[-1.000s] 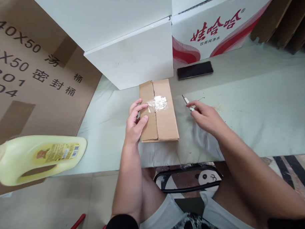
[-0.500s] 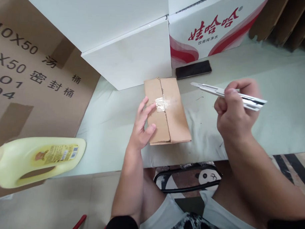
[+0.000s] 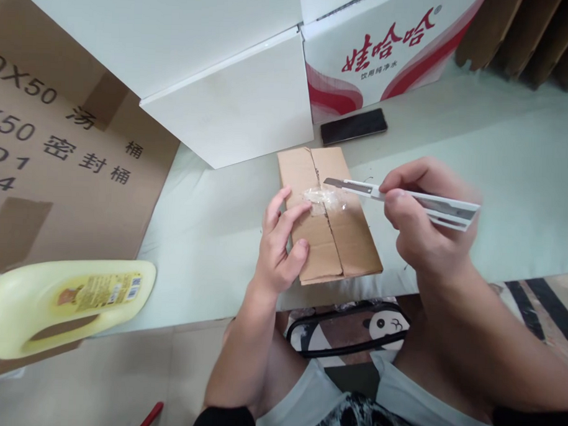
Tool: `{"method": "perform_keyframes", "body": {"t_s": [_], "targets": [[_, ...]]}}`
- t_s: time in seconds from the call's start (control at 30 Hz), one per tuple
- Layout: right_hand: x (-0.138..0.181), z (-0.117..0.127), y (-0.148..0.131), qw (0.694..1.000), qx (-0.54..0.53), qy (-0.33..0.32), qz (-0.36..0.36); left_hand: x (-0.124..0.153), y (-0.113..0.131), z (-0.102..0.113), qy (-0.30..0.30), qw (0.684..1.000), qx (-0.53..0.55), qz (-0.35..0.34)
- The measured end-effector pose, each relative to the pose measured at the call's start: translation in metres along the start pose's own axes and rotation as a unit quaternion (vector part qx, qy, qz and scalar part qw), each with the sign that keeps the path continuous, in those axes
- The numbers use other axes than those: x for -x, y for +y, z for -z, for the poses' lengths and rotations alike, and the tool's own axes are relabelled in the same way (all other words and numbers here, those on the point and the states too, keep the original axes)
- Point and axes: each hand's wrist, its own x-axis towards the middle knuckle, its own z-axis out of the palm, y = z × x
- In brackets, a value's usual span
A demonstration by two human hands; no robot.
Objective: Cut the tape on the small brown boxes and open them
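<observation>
A small cardboard box (image 3: 357,246) lies on the pale green cloth, its top flaps meeting along a lengthwise seam. Clear tape (image 3: 328,202), crinkled and shiny, crosses the seam near the middle. My left hand (image 3: 283,247) rests on the box's left side, fingers spread, the thumb and a fingertip on the top and that fingertip beside the tape. In my right hand (image 3: 424,211), closed around its white handle, is a utility knife (image 3: 354,187). Its blade is out and points left over the box by the tape; whether it touches, I cannot tell.
Beyond the box lies a black phone (image 3: 355,126), in front of a white-and-red carton (image 3: 386,67). A white box (image 3: 232,105) stands behind. At left are a large brown carton (image 3: 93,188) and a yellow bottle (image 3: 99,293). The cloth-covered table (image 3: 203,260) ends near my lap.
The knife in my right hand has moved left, bringing its blade over the box. The box and my left hand have shifted slightly right and nearer to me.
</observation>
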Motion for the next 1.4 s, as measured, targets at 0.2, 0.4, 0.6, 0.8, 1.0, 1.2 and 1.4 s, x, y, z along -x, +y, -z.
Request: {"method": "perform_keyframes", "body": {"t_s": [0.2,0.4,0.6,0.8,1.0,1.2,1.4], "targets": [[-0.001,-0.002,-0.001,1.0,0.0,-0.019,0.019,-0.001,0.003,0.0,0.004,1.0,-0.005,0.001],[0.001,0.001,-0.003,0.998,0.034,-0.042,0.034,-0.001,0.003,-0.002,0.006,1.0,-0.006,-0.003],[-0.001,0.001,-0.008,0.994,0.057,-0.069,0.064,-0.001,0.002,-0.003,0.013,1.0,-0.002,0.001],[-0.001,0.002,-0.011,0.993,0.073,-0.084,0.046,-0.001,0.003,-0.002,0.006,1.0,0.002,0.009],[-0.002,0.003,-0.011,0.993,0.078,-0.083,0.022,-0.001,0.003,-0.002,0.006,1.0,0.002,0.002],[-0.004,0.002,-0.015,0.992,0.063,-0.1,0.035,-0.001,0.003,-0.003,0.011,1.0,-0.001,0.0],[-0.003,0.003,-0.017,0.993,0.076,-0.089,0.016,-0.001,0.001,-0.003,0.014,1.0,-0.011,-0.001]]}}
